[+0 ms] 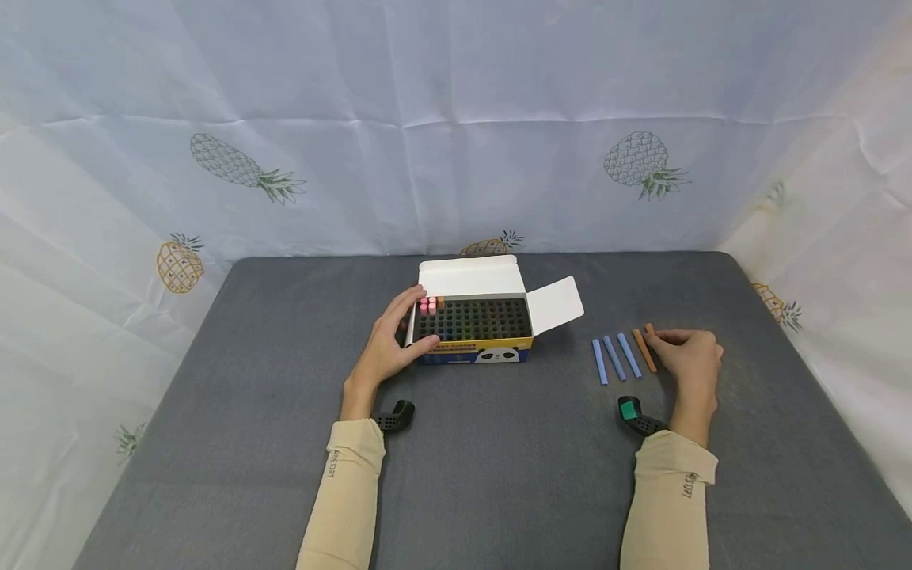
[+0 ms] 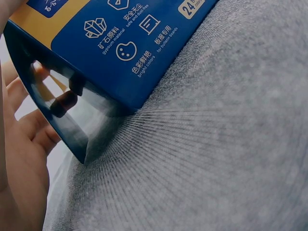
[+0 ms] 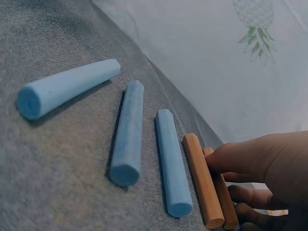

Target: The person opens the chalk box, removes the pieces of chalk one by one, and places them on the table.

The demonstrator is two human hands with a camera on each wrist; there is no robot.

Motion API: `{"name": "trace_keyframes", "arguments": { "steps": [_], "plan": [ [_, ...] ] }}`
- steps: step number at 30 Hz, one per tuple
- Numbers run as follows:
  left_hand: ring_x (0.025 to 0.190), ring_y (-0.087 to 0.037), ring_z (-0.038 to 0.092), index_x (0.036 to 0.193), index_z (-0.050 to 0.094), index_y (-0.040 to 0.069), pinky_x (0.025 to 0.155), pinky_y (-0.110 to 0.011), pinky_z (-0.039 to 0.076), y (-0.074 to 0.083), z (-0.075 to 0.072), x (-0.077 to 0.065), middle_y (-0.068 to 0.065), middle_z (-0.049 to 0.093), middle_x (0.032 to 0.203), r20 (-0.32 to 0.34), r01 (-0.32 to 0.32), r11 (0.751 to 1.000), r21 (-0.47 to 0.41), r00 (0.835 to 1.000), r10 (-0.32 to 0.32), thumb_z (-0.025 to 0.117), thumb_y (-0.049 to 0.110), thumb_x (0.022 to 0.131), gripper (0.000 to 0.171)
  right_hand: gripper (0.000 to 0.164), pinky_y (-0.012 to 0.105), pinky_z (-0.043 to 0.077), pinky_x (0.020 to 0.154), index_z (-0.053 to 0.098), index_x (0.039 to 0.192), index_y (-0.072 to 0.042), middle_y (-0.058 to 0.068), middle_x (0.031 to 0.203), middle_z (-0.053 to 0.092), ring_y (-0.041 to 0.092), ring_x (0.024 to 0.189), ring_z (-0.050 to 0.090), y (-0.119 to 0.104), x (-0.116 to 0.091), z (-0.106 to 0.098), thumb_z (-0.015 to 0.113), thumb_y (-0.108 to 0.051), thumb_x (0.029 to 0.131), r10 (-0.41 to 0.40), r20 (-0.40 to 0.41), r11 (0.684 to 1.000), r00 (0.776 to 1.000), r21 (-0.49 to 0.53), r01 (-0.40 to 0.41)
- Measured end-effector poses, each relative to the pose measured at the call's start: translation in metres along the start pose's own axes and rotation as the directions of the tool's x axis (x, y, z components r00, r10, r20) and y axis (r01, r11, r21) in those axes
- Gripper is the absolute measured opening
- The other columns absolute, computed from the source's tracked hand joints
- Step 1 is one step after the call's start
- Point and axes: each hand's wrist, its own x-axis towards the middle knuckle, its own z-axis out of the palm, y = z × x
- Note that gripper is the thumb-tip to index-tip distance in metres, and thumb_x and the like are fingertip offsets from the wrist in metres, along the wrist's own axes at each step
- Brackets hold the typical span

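My left hand [image 1: 383, 346] grips the left end of an open chalk box [image 1: 459, 353], thumb at the front and fingers at the far left corner. In the left wrist view its fingers show behind the side flap [image 2: 72, 137]. The box's holed insert holds a few pink chalks [image 1: 423, 307] and one orange chalk [image 1: 440, 302] at the back left. My right hand [image 1: 693, 362] pinches the rightmost orange chalk stick [image 3: 226, 202] on the table. Beside it lies another orange chalk stick [image 3: 202, 180], then three blue chalk sticks [image 3: 173, 166] in a row.
The box's white lid [image 1: 470, 277] stands raised at the back, and a white side flap [image 1: 556, 306] juts out to the right. A grey cloth covers the table [image 1: 499, 475]. Pineapple-print curtain [image 1: 456, 182] hangs behind and at both sides.
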Motion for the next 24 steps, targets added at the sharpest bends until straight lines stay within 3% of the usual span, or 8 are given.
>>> {"name": "trace_keyframes", "arguments": {
  "steps": [12, 24],
  "plan": [
    [0.144, -0.031, 0.046, 0.156, 0.043, 0.023, 0.096, -0.055, 0.047, -0.0015, -0.0002, -0.0006, -0.004, 0.035, 0.166, 0.01, 0.009, 1.0, 0.004, 1.0, -0.009, 0.074, 0.046, 0.089, 0.078, 0.045, 0.068, 0.032, 0.108, 0.068, 0.128, 0.004, 0.031, 0.136, 0.061, 0.047, 0.14, 0.033, 0.0016, -0.001, -0.0002, 0.066, -0.029, 0.099, -0.006, 0.001, 1.0, 1.0, 0.025, 0.006],
    [0.143, -0.031, 0.046, 0.156, 0.043, 0.024, 0.096, -0.055, 0.048, -0.0003, -0.0006, -0.0008, -0.005, 0.035, 0.166, 0.007, 0.007, 1.0, -0.003, 1.0, -0.007, 0.074, 0.047, 0.089, 0.078, 0.049, 0.069, 0.031, 0.109, 0.064, 0.137, 0.0, 0.028, 0.144, 0.054, 0.044, 0.147, 0.024, -0.0045, -0.0053, -0.0084, 0.06, -0.034, 0.101, 0.033, 0.029, 0.998, 0.999, 0.05, -0.034]
  ]
}}
